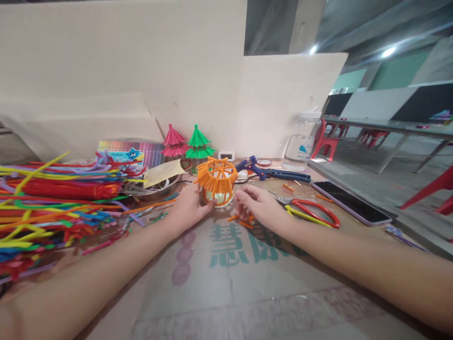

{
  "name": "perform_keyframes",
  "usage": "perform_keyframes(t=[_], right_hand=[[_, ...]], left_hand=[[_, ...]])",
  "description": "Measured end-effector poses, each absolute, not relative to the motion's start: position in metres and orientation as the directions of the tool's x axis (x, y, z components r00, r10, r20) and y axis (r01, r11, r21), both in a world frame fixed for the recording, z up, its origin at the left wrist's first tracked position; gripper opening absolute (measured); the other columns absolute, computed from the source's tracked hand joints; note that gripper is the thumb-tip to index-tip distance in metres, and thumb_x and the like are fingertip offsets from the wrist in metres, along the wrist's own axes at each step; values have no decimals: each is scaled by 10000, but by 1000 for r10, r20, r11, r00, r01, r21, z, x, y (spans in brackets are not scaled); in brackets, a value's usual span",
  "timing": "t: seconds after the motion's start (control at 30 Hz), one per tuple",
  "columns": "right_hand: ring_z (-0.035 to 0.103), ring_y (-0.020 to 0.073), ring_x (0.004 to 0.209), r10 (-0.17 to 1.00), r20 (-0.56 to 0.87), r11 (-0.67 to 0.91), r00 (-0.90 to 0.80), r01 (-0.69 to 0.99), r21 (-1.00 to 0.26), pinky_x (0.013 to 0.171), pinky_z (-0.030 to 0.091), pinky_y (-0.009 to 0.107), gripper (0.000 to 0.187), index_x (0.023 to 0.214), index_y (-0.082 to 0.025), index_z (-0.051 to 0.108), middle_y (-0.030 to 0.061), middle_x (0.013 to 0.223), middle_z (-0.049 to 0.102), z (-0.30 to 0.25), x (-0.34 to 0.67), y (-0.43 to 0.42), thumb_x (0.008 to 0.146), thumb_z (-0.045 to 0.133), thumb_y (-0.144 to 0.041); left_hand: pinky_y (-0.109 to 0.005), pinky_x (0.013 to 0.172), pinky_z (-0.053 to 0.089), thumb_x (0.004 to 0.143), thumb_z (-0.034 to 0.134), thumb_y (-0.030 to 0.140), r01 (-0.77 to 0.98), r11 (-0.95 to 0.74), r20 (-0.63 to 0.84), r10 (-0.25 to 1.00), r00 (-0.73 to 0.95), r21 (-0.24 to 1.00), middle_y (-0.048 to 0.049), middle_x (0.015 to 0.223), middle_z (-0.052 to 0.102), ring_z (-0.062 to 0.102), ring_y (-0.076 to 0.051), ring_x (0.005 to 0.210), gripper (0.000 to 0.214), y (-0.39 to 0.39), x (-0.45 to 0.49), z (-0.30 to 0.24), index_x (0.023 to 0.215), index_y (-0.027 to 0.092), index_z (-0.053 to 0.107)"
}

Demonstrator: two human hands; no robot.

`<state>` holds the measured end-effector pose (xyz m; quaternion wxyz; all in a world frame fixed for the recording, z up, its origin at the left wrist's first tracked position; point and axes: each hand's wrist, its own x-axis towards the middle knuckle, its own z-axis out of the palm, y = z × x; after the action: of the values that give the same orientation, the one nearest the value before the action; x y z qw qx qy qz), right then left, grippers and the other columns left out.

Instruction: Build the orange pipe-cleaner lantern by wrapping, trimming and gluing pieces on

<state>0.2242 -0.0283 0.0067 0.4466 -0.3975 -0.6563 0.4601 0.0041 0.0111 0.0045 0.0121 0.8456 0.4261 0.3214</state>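
Note:
A small pavilion model of orange pipe cleaners (217, 175), with a spoked, fringed roof on a pale base, stands upright before me. At its left side, my left hand (188, 204) grips it, thumb against the base and other fingers partly hidden behind. Close to its right side, my right hand (256, 204) has its fingers curled together; whether a small piece is in them cannot be made out. Short cut orange pipe-cleaner pieces (245, 224) lie below the right hand. Behind stand a pink tiered model (173, 141) and a green one (198, 143).
Bundles of coloured pipe cleaners (60, 189) fill the left, beside a metal tray (155, 188) and a marker set (141, 152). To the right are a glue gun (253, 166), red-handled scissors (314, 212), a phone (350, 203) and a clear bottle (300, 141).

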Motion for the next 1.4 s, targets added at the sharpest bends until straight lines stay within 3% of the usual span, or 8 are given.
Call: perform_keyframes(t=[0.07, 0.13, 0.2, 0.3, 0.67, 0.9, 1.13, 1.4], right_hand=[[569, 129, 589, 853, 452, 513, -261, 255, -820, 567, 473, 267, 166, 961, -208, 555, -11, 713, 612, 9, 233, -25, 915, 550, -367], [583, 157, 707, 700, 637, 707, -322, 435, -558, 648, 482, 297, 247, 1141, -220, 554, 16, 826, 617, 14, 242, -22, 905, 584, -287], [594, 193, 822, 590, 684, 771, -428, 551, -320, 719, 492, 338, 405, 1291, -229, 500, 56, 946, 623, 19, 246, -21, 903, 606, -278], [600, 233, 934, 545, 675, 775, -497, 607, -179, 761, 509, 369, 524, 1362, -208, 448, 101, 1058, 620, 24, 246, -20, 888, 644, -319], [626, 220, 919, 524, 691, 788, -497, 592, -171, 783, 515, 366, 410, 1307, -259, 524, 67, 1009, 653, 20, 239, -14, 909, 612, -305], [633, 213, 876, 524, 718, 786, -458, 584, -202, 792, 510, 361, 401, 1261, -189, 529, 63, 933, 656, 20, 236, -16, 886, 644, -272], [634, 205, 865, 576, 683, 754, -448, 614, -234, 776, 506, 353, 348, 1232, -229, 533, 52, 949, 654, 19, 236, -15, 899, 624, -275], [634, 209, 870, 548, 697, 769, -462, 607, -201, 775, 504, 355, 369, 1232, -224, 526, 59, 977, 665, 19, 235, -16, 884, 641, -262]], left_hand=[[-451, 1002, 456, 822, 603, 320, 722, -637, 522, 727, 446, 270, -104, 1195, 643, 586, -299, 1136, 387, 11, 4, 5, 1184, 185, 583], [-452, 998, 458, 835, 590, 335, 733, -632, 513, 730, 452, 253, -111, 1199, 640, 582, -302, 1143, 389, 10, 5, 5, 1193, 181, 579], [-449, 988, 464, 837, 587, 332, 737, -628, 508, 733, 452, 250, -115, 1172, 647, 588, -302, 1130, 383, 9, 6, 7, 1186, 175, 582], [-446, 977, 469, 827, 595, 317, 740, -627, 506, 733, 455, 244, -114, 1182, 642, 585, -302, 1133, 405, 6, 7, 8, 1206, 178, 570], [-440, 943, 482, 822, 587, 292, 747, -626, 498, 732, 465, 222, -107, 1170, 645, 593, -304, 1111, 350, 5, 6, 9, 1155, 187, 586], [-428, 952, 482, 803, 603, 259, 724, -638, 503, 730, 462, 262, -108, 1159, 654, 605, -293, 1102, 418, 5, 8, 11, 1212, 178, 563], [-450, 966, 472, 810, 604, 259, 725, -645, 508, 721, 472, 242, -112, 1189, 641, 586, -303, 1134, 436, 5, 6, 9, 1236, 186, 544], [-455, 982, 468, 788, 619, 245, 710, -654, 518, 716, 468, 263, -99, 1176, 649, 587, -301, 1133, 455, 5, 8, 11, 1237, 203, 558]])
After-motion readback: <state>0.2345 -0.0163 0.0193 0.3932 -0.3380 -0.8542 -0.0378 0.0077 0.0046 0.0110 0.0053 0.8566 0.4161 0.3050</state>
